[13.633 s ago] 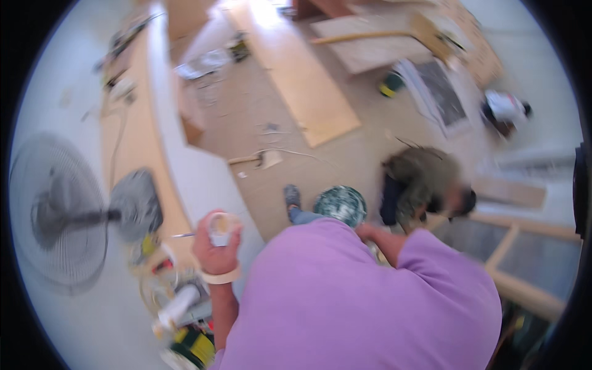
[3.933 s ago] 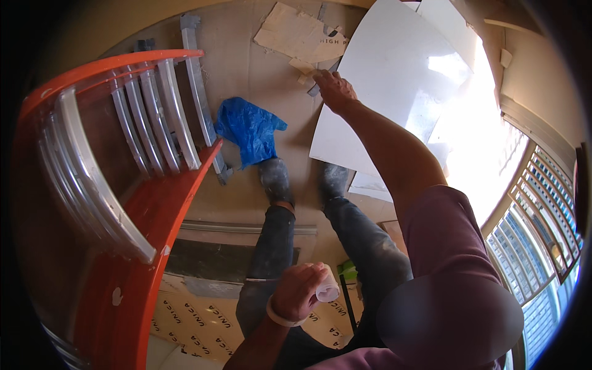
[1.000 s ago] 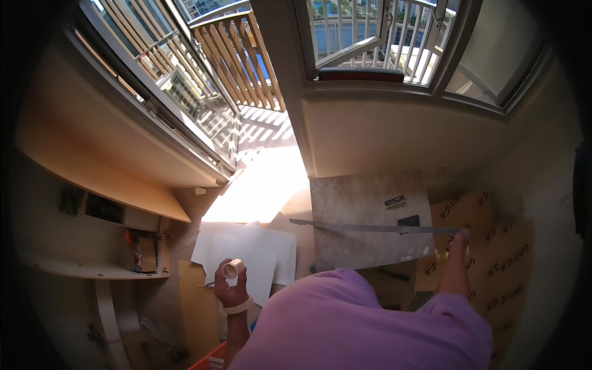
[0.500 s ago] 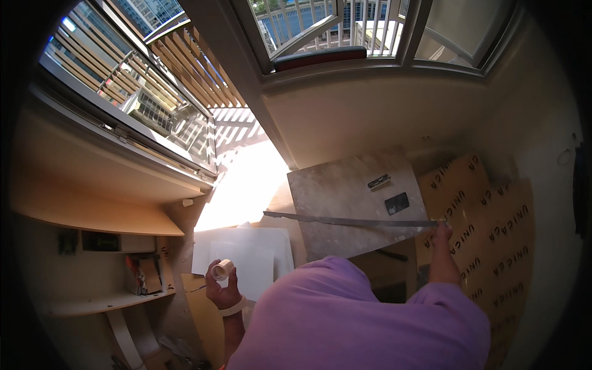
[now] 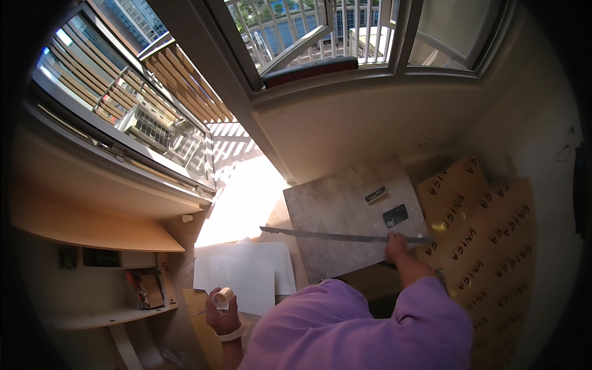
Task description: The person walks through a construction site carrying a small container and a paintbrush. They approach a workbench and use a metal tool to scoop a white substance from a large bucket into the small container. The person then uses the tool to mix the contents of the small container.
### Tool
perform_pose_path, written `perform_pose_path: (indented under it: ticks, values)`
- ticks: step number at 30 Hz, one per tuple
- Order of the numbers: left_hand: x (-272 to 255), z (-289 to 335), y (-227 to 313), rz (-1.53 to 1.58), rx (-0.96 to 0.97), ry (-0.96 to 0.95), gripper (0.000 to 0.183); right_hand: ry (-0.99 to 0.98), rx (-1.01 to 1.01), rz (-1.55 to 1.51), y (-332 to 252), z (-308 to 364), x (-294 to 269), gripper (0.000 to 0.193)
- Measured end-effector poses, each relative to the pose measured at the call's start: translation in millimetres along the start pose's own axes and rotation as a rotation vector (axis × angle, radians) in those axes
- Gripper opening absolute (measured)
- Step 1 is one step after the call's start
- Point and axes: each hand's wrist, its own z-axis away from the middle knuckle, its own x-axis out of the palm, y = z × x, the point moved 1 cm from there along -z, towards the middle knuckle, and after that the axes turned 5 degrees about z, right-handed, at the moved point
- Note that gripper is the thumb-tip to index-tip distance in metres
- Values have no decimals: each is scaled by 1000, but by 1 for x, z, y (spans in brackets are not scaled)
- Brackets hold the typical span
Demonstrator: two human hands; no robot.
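Observation:
In my left hand (image 5: 221, 319), closed round its side, is a pale hollow roll (image 5: 226, 295), perhaps tape; its exact kind is unclear. My right hand (image 5: 396, 248) grips a long, thin dark-grey strip (image 5: 327, 235) near its right end. That strip lies or hovers across a large grey board (image 5: 327, 200); which of the two I cannot tell. Just beyond my right hand, a dark flat rectangular piece (image 5: 395, 216) rests on the board. Farther off lies a small narrow bar-like object (image 5: 376, 195).
White sheets (image 5: 246, 262) lie on the floor at left, by a sunlit doorway. Printed brown cardboard (image 5: 487, 246) covers the floor at right. A wooden shelf unit (image 5: 98, 228) stands along the left side, with windows and a wall (image 5: 345, 117) ahead.
My right hand has slid leftward and inward from the strip's right end to a point over the board. The left hand still holds the roll, slightly lower in view.

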Motion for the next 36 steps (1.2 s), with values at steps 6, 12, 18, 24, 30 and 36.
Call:
perform_pose_path:
  ticks: [6,12,18,24,30,36]
  values:
    - [-13,15,-6,-24,-35,-4,48,-89,8,113,-3,2,-10,30]
    - [-10,22,-2,19,-87,4,49,2,28,28,-4,11,-7,20]
    - [-16,19,-1,5,-61,8,48,72,-47,-19,2,14,5,20]
    - [-26,20,-8,0,-69,15,47,-73,-140,-111,-4,10,-6,23]
    - [-23,22,-6,7,-110,39,48,-340,-195,-455,46,-4,-10,30]
    - [-14,22,-15,17,-78,37,50,-504,-364,-154,91,-27,7,35]
